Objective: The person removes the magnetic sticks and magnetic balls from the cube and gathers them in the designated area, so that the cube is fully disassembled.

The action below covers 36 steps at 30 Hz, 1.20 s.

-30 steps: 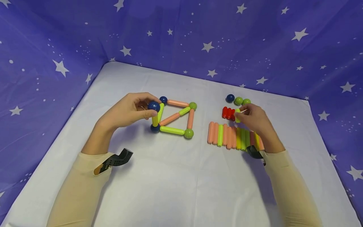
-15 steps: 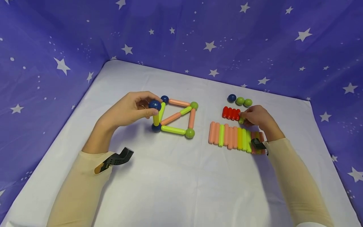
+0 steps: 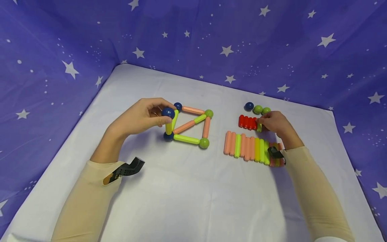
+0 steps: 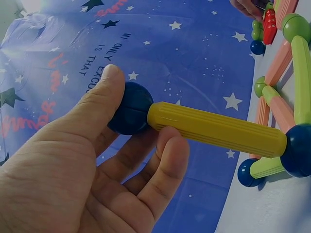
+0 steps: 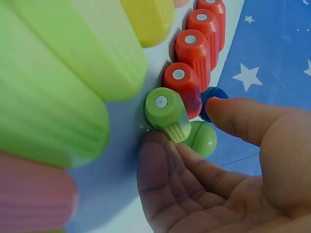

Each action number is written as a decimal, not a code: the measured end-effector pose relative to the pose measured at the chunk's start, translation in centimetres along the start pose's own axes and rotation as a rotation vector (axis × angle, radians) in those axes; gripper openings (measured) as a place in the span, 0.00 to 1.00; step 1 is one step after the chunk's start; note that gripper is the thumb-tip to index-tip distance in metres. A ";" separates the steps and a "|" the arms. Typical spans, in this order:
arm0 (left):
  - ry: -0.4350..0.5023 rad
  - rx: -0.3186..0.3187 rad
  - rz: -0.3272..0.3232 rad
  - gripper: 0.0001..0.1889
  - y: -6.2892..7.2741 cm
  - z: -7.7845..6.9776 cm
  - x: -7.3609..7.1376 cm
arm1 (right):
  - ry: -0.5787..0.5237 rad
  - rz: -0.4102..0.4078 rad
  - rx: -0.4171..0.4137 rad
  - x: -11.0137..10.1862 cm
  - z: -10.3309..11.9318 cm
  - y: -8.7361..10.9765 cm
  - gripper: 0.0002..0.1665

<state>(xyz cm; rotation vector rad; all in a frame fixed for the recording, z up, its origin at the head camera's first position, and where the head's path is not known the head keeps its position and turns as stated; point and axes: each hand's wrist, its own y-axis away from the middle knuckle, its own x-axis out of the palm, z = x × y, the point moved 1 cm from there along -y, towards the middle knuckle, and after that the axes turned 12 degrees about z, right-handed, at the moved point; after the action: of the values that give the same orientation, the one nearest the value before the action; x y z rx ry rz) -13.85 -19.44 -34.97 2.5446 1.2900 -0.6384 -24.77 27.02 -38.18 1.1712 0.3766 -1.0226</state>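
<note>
Flanking short green rod [image 5: 170, 112]: red rods [image 3: 246, 122]; green balls [image 3: 258, 109] beyond. Long axis fore-aft. Right grip [image 3: 274, 122] parted, fingertips against it; left grip [image 3: 140, 116] pinches raised blue ball [image 4: 131, 108].

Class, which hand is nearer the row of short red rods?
Right: the right hand is beside the short red rods, at a short green rod; the left hand is farther left, holding a dark blue ball.

Eight balls [image 3: 204, 143] and four red sticks [image 3: 246, 122] are visible.
</note>
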 end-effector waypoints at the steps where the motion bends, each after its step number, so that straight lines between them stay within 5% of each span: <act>1: 0.000 -0.003 0.001 0.17 0.0 0.0 0.0 | -0.006 -0.002 0.005 0.0 0.0 -0.1 0.26; 17: 0.001 -0.001 0.004 0.16 0.0 -0.5 -0.2 | -0.029 -0.001 0.026 -0.1 0.5 -0.5 0.26; 24: 0.004 -0.002 0.010 0.16 -0.1 -0.7 -0.1 | -0.024 -0.112 0.025 0.2 1.4 0.8 0.35; 29: -0.001 -0.003 0.023 0.18 -0.2 -0.4 0.0 | 0.000 -0.189 -0.205 2.0 5.0 4.0 0.34; 36: -0.001 0.011 0.077 0.16 -0.4 1.1 0.4 | 0.003 -0.178 -0.742 7.3 13.3 9.2 0.20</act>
<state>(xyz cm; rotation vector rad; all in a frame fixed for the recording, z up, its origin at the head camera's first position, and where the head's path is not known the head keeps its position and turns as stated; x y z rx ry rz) -14.30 -19.30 -36.18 2.5877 1.1851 -0.6328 -16.76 12.12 -32.92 0.4751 0.7928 -0.9112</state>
